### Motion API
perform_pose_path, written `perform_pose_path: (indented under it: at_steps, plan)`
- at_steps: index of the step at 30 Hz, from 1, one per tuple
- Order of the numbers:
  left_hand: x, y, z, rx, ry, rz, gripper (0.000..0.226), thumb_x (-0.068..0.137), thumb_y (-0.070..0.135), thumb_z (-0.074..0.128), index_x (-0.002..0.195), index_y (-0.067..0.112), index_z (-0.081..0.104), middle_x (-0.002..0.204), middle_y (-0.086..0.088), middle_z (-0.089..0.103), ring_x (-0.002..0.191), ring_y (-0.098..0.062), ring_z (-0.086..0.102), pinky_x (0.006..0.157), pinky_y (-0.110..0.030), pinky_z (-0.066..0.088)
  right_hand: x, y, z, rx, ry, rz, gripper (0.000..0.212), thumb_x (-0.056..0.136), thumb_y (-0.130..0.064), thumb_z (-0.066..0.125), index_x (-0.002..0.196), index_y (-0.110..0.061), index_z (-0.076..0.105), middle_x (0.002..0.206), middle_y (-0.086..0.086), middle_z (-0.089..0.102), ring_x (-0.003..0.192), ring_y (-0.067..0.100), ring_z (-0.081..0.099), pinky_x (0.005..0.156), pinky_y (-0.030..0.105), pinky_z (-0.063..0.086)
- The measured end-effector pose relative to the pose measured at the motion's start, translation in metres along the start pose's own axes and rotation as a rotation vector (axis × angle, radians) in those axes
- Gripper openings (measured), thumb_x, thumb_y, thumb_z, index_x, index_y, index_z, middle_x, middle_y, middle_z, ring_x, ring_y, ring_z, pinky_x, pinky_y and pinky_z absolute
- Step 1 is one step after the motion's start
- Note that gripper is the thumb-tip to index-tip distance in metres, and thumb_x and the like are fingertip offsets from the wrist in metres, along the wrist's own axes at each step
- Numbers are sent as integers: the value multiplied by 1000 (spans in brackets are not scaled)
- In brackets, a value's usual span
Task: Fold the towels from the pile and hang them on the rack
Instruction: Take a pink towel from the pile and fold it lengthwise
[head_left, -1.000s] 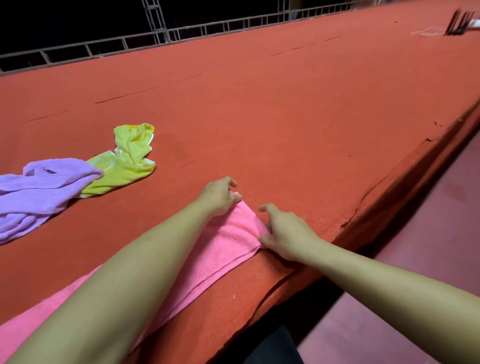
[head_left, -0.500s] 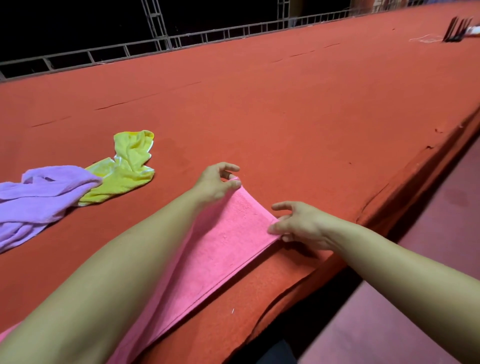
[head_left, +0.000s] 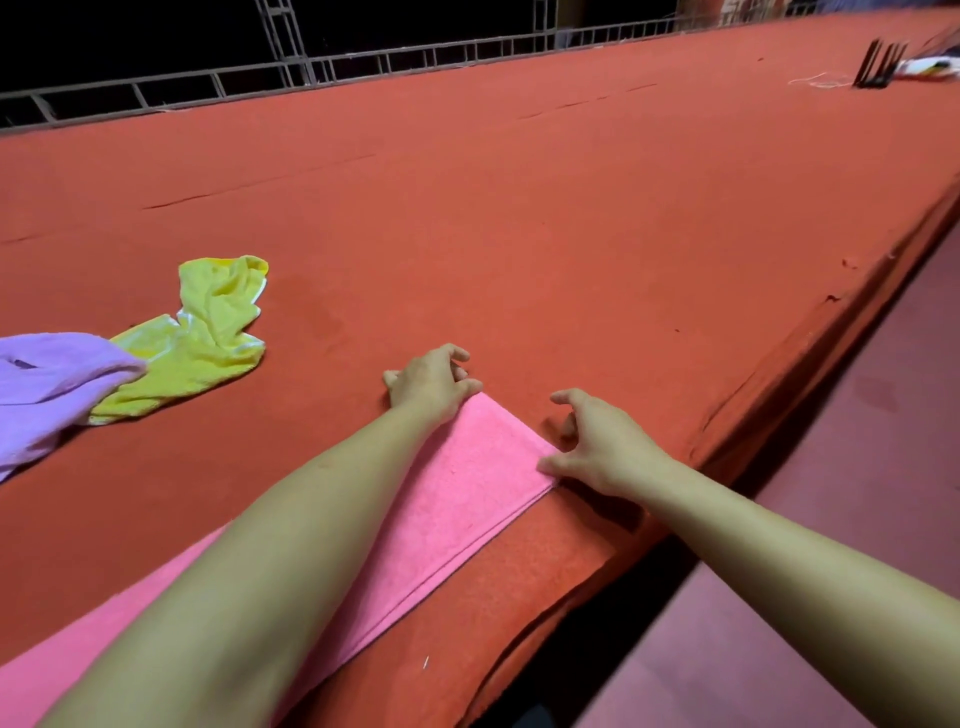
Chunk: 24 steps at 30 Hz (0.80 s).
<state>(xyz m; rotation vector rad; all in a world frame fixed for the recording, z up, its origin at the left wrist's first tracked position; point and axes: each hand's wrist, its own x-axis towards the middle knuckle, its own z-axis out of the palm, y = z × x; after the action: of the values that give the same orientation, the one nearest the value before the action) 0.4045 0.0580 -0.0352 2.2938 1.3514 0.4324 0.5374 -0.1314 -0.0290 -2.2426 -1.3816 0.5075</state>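
Note:
A pink towel (head_left: 457, 499) lies flat on the red table (head_left: 571, 234), folded into a long strip that runs from the bottom left toward the middle. My left hand (head_left: 431, 382) is at its far corner, where curled fingers and thumb pinch the cloth. My right hand (head_left: 602, 447) sits at the near corner by the table edge. Its thumb touches the towel and its fingers are spread loosely above the table. My left forearm covers much of the strip. A crumpled yellow towel (head_left: 208, 338) and a purple towel (head_left: 47, 384) lie at the left.
The table's front edge (head_left: 779, 384) runs diagonally on the right, with dark red floor (head_left: 857, 493) beyond it. A metal railing (head_left: 363, 60) lines the table's far side. A dark pronged object (head_left: 878, 65) and white items stand at the far right corner.
The pink towel's end, lifted half a second ago, now lies flat on the table. My right hand has loosened from the near corner and its fingers have spread.

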Motion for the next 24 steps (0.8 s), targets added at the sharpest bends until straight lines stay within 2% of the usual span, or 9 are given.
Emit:
perform_pose_path:
  at_steps: [2, 5, 8, 12, 15, 19, 24]
  plan:
    - [-4, 0, -5, 40, 96, 56, 36, 83, 44, 72, 115, 38, 59, 102, 19, 67, 108, -9, 57, 89, -36, 25, -2, 2, -3, -65, 38, -5, 80, 69, -43, 82, 137, -27, 44, 113, -5, 60, 107, 19, 58, 88, 32, 46]
    - [-17, -6, -18, -103, 166, 93, 31, 85, 37, 70, 114, 37, 60, 95, 21, 68, 101, -12, 63, 94, -35, 41, -6, -2, -7, -12, 97, -28, 62, 75, -37, 78, 130, -26, 52, 101, -7, 60, 94, 17, 57, 78, 31, 43]
    - [-45, -21, -36, -229, 167, 75, 27, 85, 27, 67, 111, 36, 61, 82, 22, 64, 88, -15, 66, 82, -34, 51, -16, -21, -2, 24, 127, -97, 49, 81, -32, 73, 126, -26, 55, 97, -10, 60, 84, 13, 54, 74, 31, 42]
    - [-102, -49, -64, -212, 216, 79, 25, 85, 23, 65, 108, 34, 64, 82, 21, 64, 82, -10, 63, 80, -30, 50, -33, -58, 19, 31, 23, -206, 41, 83, -29, 71, 121, -29, 58, 95, -12, 61, 78, 11, 55, 74, 32, 45]
    - [-159, -78, -86, -289, 256, 13, 28, 83, 21, 66, 105, 37, 60, 80, 17, 65, 77, -7, 62, 80, -31, 51, -50, -98, 42, 20, -16, -313, 38, 83, -29, 71, 119, -30, 58, 94, -13, 62, 76, 7, 54, 71, 30, 43]
    - [-241, -125, -110, -278, 273, -87, 29, 82, 25, 69, 98, 45, 57, 82, 17, 67, 62, -3, 59, 74, -34, 54, -79, -150, 80, 24, -121, -479, 39, 83, -27, 71, 120, -29, 59, 94, -12, 64, 82, 10, 58, 79, 32, 47]
    - [-335, -180, -146, -245, 350, -229, 26, 82, 27, 70, 96, 47, 59, 81, 19, 67, 59, -4, 59, 66, -36, 55, -118, -212, 127, -16, -331, -686, 40, 80, -25, 75, 115, -33, 59, 88, -18, 63, 58, -4, 53, 67, 26, 46]
